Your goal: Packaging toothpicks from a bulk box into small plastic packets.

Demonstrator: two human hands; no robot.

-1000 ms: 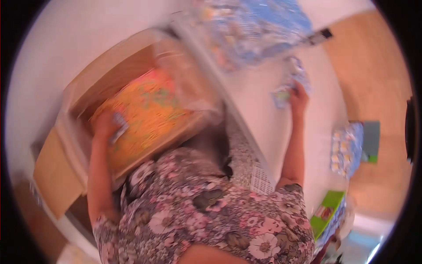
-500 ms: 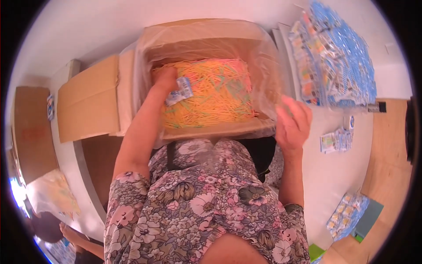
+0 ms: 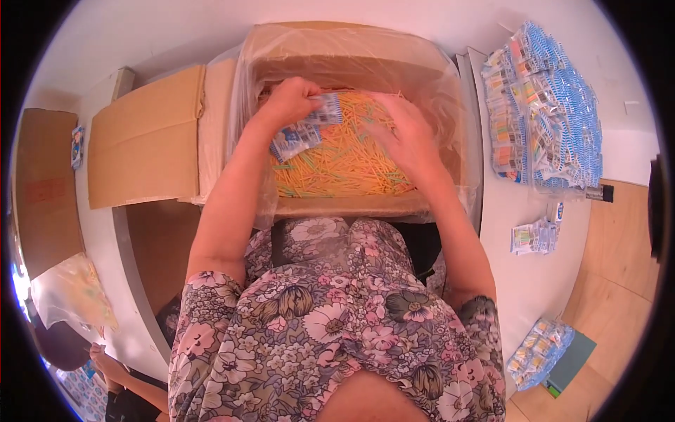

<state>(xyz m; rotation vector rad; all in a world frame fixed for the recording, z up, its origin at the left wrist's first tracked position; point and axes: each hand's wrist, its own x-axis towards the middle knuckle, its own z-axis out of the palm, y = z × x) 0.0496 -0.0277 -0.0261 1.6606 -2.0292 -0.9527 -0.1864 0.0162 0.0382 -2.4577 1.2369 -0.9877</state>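
Left hand (image 3: 290,100) grips small packet (image 3: 307,128); right hand (image 3: 404,137) on yellow sticks (image 3: 337,165)

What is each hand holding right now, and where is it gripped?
Left hand grips small plastic packets by their top edge. Right hand holds nothing visible.

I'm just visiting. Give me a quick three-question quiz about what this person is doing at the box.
1. True or false: the left hand holds a small packet.
2. What fills the plastic-lined cardboard box? A) coins B) thin yellow and orange sticks C) cloth
3. Where does the right hand rest?

Key: 1 true. 2 B. 3 On the sticks inside the box, palm down.
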